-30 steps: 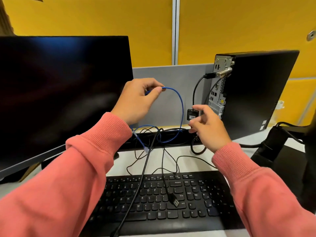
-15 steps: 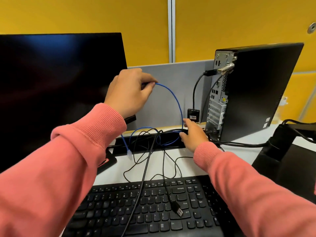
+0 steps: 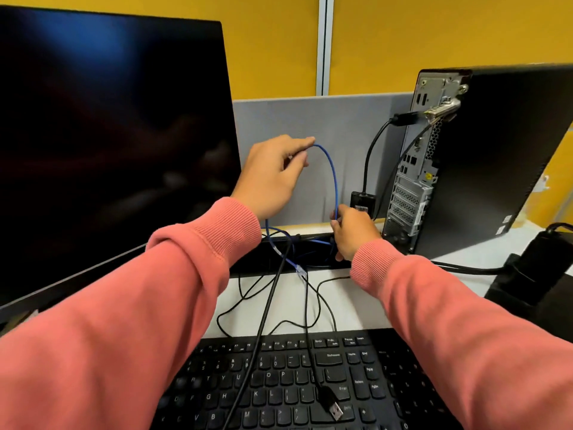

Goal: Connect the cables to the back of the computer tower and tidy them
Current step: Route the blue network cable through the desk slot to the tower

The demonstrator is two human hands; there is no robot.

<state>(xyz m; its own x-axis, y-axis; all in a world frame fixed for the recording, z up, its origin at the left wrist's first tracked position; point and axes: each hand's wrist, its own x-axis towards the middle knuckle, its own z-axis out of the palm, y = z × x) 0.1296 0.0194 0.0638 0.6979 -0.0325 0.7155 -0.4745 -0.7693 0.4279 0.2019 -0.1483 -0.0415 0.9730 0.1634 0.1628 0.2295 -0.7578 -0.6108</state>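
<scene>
The black computer tower (image 3: 502, 156) stands at the right with its rear port panel (image 3: 417, 169) turned toward me; one black cable (image 3: 370, 153) is plugged in near its top. A thin blue cable (image 3: 333, 175) arcs up in front of the grey partition. My left hand (image 3: 273, 175) pinches the top of that arc. My right hand (image 3: 352, 232) grips the same blue cable lower down, beside the tower's base. The cable's clear plug (image 3: 300, 270) hangs loose over the desk. A loose USB plug (image 3: 335, 406) lies on the keyboard.
A large dark monitor (image 3: 108, 144) fills the left. The black keyboard (image 3: 279, 386) lies in front, with several thin black cables tangled on the white desk (image 3: 350, 302) behind it. A small black adapter (image 3: 361, 198) hangs by the partition. A black object (image 3: 533, 271) sits at the right edge.
My right hand has risen slightly from the desk slot and closed on the lower blue cable. My left hand, still pinching the loop, sits further right in view, partly from the head turning.
</scene>
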